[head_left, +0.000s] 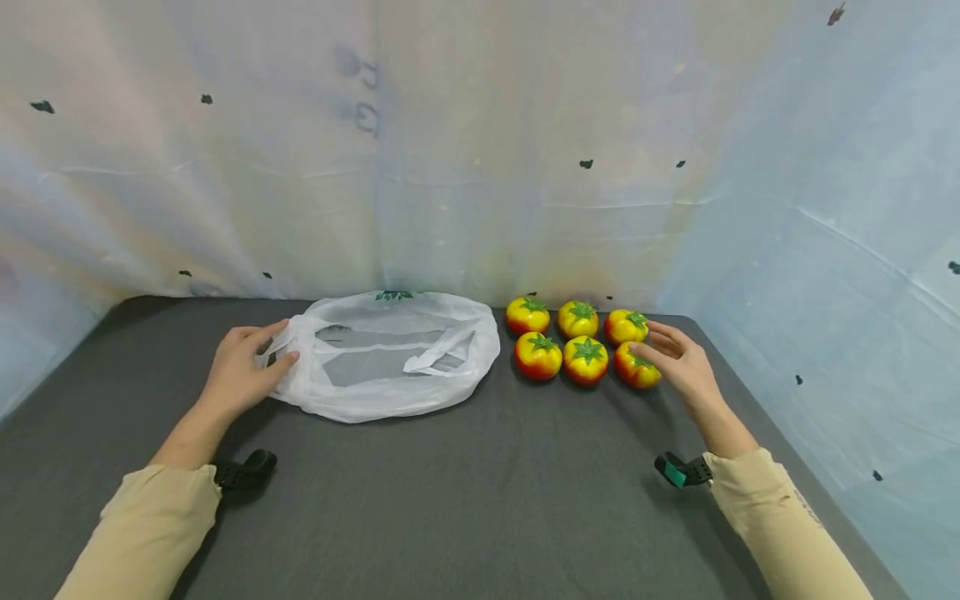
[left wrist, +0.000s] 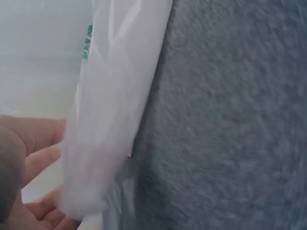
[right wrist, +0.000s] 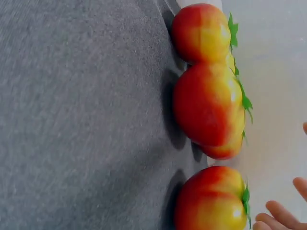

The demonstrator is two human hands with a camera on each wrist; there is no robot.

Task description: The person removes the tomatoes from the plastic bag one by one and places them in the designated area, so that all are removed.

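Observation:
A white plastic bag (head_left: pixel 408 404) with a green print lies flattened, its mouth facing up. At its left end, my left hand (head_left: pixel 242 367) touches the gathered plastic, thumb and fingers apart. In the left wrist view, the fingers (left wrist: pixel 41 160) reach behind the bag (left wrist: pixel 108 110). My right hand (head_left: pixel 681 362) hovers at the right end of two rows of red-yellow tomatoes with green leaf tops. Its spread thumb and fingers are by the front right tomato (head_left: pixel 634 371) and the back right tomato (head_left: pixel 624 327). In the right wrist view, the fingers (right wrist: pixel 280 215) stand beside a tomato (right wrist: pixel 208 201).
More tomatoes stand left of my right hand, including a front left one (head_left: pixel 537 360) near the bag and a middle one (head_left: pixel 586 363). Dark grey cloth (head_left: pixel 465 500) covers the table. Pale sheeting (head_left: pixel 450 167) hangs behind and at both sides.

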